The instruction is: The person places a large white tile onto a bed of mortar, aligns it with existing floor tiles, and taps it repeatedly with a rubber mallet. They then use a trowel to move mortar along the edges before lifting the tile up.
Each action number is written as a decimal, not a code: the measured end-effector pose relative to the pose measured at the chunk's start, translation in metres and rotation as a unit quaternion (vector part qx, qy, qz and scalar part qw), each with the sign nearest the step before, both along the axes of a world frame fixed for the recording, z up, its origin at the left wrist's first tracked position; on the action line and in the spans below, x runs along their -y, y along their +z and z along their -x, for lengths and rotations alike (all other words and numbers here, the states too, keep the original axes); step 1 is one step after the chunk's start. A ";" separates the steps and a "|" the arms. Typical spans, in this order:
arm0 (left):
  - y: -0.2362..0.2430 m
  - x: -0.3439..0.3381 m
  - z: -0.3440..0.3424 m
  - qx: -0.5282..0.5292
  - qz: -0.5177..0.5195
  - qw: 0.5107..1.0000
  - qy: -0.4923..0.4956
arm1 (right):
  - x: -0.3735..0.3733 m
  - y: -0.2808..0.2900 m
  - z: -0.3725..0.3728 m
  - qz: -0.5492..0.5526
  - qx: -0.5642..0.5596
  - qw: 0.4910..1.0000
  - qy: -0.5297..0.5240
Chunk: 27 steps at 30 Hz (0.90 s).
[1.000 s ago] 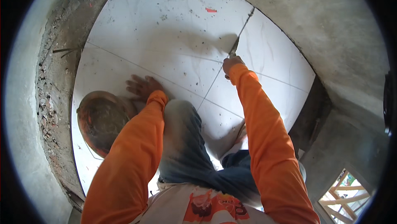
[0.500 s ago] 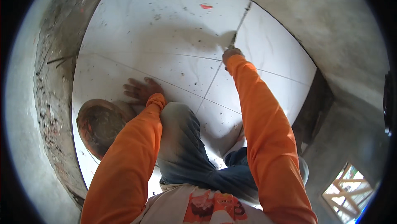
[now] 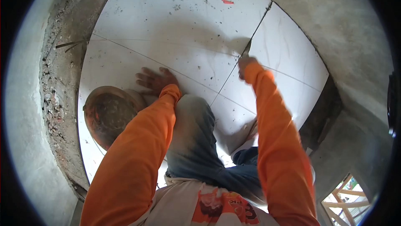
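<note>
My right hand (image 3: 248,66) grips a small bladed tool (image 3: 246,49), partly hidden by the fingers, its blade at the dark seam between white marbled floor tiles (image 3: 285,42). Fingers spread, my left hand (image 3: 156,80) lies flat on the tiles just above my left knee. Beside it, to the left, sits a dirty round bucket (image 3: 106,117), partly behind my orange-sleeved left forearm. A small red scrap (image 3: 227,1) lies on the far tile.
A rough, debris-strewn concrete strip (image 3: 58,100) runs along the left wall (image 3: 27,109). A grey plastered wall (image 3: 326,8) borders the tiles at the upper right, with a dark gap (image 3: 319,109) at their right edge. An opening with timber bars (image 3: 346,196) shows at lower right.
The view has shifted, carrying the scene rightward. My right hand with the tool moved slightly up the seam, then back toward me. My left hand stays down on the tiles.
</note>
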<state>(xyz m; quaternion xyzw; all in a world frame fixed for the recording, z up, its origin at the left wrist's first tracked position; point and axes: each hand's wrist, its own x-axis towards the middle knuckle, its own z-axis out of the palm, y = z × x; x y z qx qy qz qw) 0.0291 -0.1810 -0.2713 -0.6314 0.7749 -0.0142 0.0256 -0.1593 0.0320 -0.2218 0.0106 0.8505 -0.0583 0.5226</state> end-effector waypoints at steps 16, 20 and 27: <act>-0.005 0.009 -0.014 -0.033 0.038 0.999 0.001 | 0.029 0.129 -0.054 0.026 -0.061 0.965 -0.252; 0.000 0.010 -0.007 -0.058 0.031 0.998 0.010 | 0.008 0.129 -0.100 0.038 -0.262 0.956 -0.127; 0.001 0.004 -0.002 -0.034 0.034 0.999 0.003 | 0.019 0.076 -0.130 0.025 -0.201 0.954 -0.219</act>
